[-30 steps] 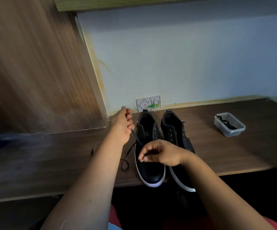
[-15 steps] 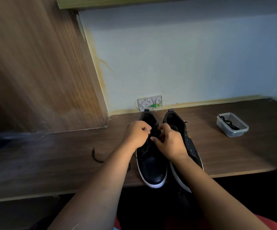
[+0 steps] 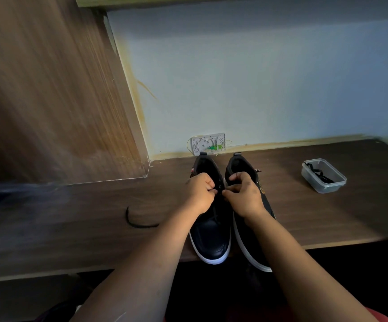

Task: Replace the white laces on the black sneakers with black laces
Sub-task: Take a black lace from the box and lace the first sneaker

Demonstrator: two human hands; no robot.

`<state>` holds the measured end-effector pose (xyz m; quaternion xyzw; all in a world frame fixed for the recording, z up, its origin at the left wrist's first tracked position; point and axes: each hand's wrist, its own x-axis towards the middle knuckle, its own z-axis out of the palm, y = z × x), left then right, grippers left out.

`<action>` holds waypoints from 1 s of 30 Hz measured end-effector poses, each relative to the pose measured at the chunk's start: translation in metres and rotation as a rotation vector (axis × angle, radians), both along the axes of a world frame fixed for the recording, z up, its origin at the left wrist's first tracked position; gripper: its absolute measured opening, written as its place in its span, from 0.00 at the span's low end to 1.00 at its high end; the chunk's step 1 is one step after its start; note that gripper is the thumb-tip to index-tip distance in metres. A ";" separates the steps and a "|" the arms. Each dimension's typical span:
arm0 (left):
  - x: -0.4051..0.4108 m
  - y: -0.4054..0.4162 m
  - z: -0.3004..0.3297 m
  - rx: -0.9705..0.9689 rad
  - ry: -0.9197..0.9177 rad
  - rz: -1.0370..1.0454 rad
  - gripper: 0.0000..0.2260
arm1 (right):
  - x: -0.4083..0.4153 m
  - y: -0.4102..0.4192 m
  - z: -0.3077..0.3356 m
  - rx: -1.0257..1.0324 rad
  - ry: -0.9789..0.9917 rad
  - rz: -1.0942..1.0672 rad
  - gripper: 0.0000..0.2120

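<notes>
- Black leather with white soles: two sneakers stand side by side on the bench, toes jutting over its front edge and heels toward the back wall; the left sneaker [image 3: 211, 235] is just beside the right sneaker [image 3: 251, 238].
- Left hand [image 3: 198, 194] sits over the lacing area of the left sneaker, fingers curled tight and pinching what looks like the black lace [image 3: 139, 223] near the eyelets; the exact pinch is too dark to make out.
- Right hand [image 3: 244, 196] meets it fingertip to fingertip above the same shoe, fingers curled in a pinch too; what it has hold of I cannot tell for certain.
- Both hands and forearms cover the tongues and most of the lacing, so the threading is hidden.
- One loose end of the black lace curls on the bench to the left of the left sneaker, well clear of the front edge.
- Clear plastic container [image 3: 324, 176] stands toward the bench's right end, well apart from the shoes, with a dark lace-like tangle inside.
- White wall box [image 3: 208, 144] with green parts and thin wires sits at the back edge, just behind the heels.
- Bench [image 3: 72, 228] is dark wood grain with a lighter front lip; a wood-grain panel [image 3: 49, 89] rises at the left, and the pale blue wall [image 3: 258, 77] behind has yellowish stains along its joints.
</notes>
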<state>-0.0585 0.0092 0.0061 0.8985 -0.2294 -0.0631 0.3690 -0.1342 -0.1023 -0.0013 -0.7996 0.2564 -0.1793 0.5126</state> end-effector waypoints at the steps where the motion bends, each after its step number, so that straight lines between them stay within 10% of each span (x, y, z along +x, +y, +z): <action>1: 0.000 0.000 -0.001 0.018 -0.019 -0.011 0.06 | 0.000 0.000 -0.001 0.013 -0.006 -0.001 0.14; 16: 0.009 0.007 0.005 0.072 0.065 -0.150 0.06 | -0.006 -0.005 0.010 -0.330 -0.122 -0.001 0.12; 18: 0.010 0.009 0.008 0.035 0.110 -0.144 0.07 | -0.008 -0.016 0.024 -0.147 -0.248 -0.162 0.09; 23: 0.012 0.012 0.007 -0.014 0.206 -0.140 0.11 | -0.027 -0.048 0.062 1.038 -0.786 -0.240 0.13; 25: 0.011 0.011 0.008 -0.014 0.216 -0.145 0.09 | -0.029 -0.049 0.058 0.782 -0.545 -0.125 0.10; 30: 0.008 0.009 0.010 -0.021 0.212 -0.141 0.08 | -0.020 -0.020 0.015 -0.758 0.196 0.253 0.12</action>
